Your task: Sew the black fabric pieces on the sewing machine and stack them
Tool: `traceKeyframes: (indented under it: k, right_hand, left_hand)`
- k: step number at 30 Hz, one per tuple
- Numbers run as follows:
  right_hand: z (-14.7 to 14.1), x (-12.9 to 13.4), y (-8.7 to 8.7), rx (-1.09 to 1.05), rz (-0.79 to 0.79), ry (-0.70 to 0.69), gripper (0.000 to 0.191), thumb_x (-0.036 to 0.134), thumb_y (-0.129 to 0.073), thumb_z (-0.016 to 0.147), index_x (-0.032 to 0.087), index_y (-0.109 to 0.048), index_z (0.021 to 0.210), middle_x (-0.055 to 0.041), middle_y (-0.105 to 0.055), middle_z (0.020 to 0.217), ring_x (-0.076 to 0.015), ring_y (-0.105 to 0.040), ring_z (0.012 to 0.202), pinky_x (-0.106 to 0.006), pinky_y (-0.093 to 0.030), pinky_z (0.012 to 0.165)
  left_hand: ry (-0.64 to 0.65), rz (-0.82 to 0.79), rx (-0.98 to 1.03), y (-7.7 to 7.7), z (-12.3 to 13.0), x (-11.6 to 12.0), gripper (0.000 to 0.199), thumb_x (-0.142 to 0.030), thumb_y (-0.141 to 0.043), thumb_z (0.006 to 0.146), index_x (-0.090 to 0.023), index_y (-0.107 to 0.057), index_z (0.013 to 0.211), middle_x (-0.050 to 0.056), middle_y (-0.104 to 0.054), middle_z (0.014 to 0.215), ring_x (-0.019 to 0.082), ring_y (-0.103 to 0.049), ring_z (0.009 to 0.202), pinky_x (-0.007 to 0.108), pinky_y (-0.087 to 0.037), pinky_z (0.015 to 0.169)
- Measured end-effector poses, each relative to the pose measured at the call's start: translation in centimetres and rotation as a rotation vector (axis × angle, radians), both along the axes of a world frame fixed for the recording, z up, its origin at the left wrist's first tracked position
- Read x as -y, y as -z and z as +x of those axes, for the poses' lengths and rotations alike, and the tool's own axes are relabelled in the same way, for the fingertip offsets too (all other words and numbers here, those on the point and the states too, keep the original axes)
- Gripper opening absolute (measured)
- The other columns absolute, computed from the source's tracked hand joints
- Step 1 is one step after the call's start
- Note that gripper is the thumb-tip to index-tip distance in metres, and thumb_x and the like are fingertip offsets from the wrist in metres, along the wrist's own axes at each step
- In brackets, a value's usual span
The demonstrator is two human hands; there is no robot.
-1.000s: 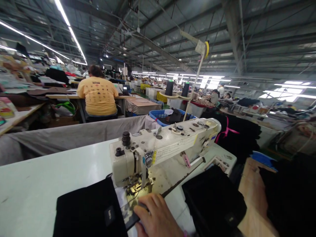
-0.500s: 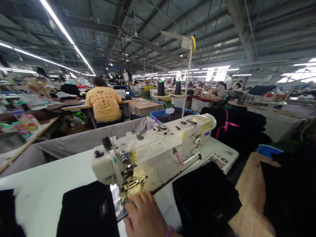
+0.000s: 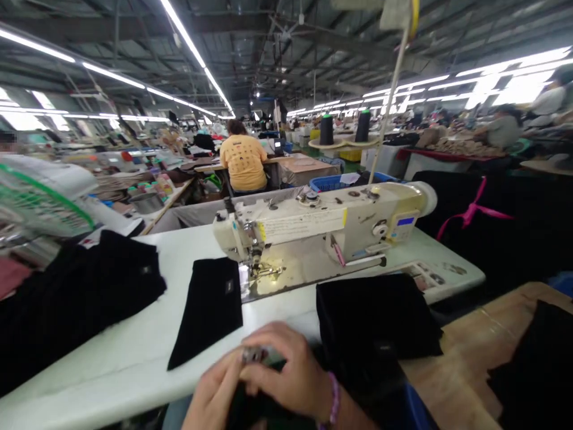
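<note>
One blurred, part-hidden metal piece (image 3: 253,354) in curled fingers of left hand (image 3: 215,385) and right hand (image 3: 293,373)

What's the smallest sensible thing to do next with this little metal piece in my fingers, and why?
I'd probably bring the small metal piece in over the white tabletop. Your left hand and right hand meet around it by the table's near edge, so a slip might drop it off, while there's bare surface left of the labelled black cloth.
</note>
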State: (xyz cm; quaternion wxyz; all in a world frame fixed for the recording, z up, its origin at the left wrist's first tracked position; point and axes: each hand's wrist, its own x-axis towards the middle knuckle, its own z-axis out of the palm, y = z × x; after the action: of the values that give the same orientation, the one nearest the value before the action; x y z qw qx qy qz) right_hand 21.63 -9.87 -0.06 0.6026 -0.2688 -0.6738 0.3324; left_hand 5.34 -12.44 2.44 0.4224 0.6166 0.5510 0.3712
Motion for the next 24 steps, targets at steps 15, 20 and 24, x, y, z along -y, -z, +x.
traceKeyframes:
  k: [15, 20, 24]
  right_hand:
    - [0.1, 0.5, -1.3, -1.024, -0.866, -0.459, 0.037, 0.052, -0.067, 0.088, 0.021, -0.075, 0.107, -0.0061, -0.07, 0.122, -0.0236, -0.059, 0.124, -0.041, -0.042, 0.113]
    - [0.8, 0.0, -0.8, -0.884, -0.621, -0.277, 0.038, 0.031, -0.072, 0.085, 0.021, -0.067, 0.121, -0.008, -0.07, 0.127, -0.0248, -0.06, 0.127, -0.045, -0.042, 0.115]
    - [1.8, -0.3, -0.5, -0.445, -0.203, 0.133, 0.052, 0.026, -0.053, 0.1, 0.026, -0.041, 0.15, -0.0109, -0.062, 0.14, -0.0222, -0.059, 0.13, -0.044, -0.05, 0.109]
  left_hand:
    - [0.297, 0.6, -0.498, -3.5, 2.7, -4.1, 0.026, -0.046, -0.069, 0.087, -0.022, -0.072, 0.094, 0.007, -0.069, 0.094, 0.023, -0.06, 0.089, 0.038, -0.05, 0.083]
    - [0.081, 0.569, -0.387, -3.0, 2.6, -6.4, 0.026, -0.044, -0.056, 0.095, -0.02, -0.066, 0.098, 0.004, -0.063, 0.087, 0.019, -0.061, 0.08, 0.031, -0.053, 0.071]
    - [0.045, 0.408, -0.741, -1.0, 2.2, -9.0, 0.023, -0.037, -0.053, 0.093, -0.017, -0.064, 0.094, 0.007, -0.063, 0.089, 0.023, -0.065, 0.082, 0.036, -0.054, 0.078]
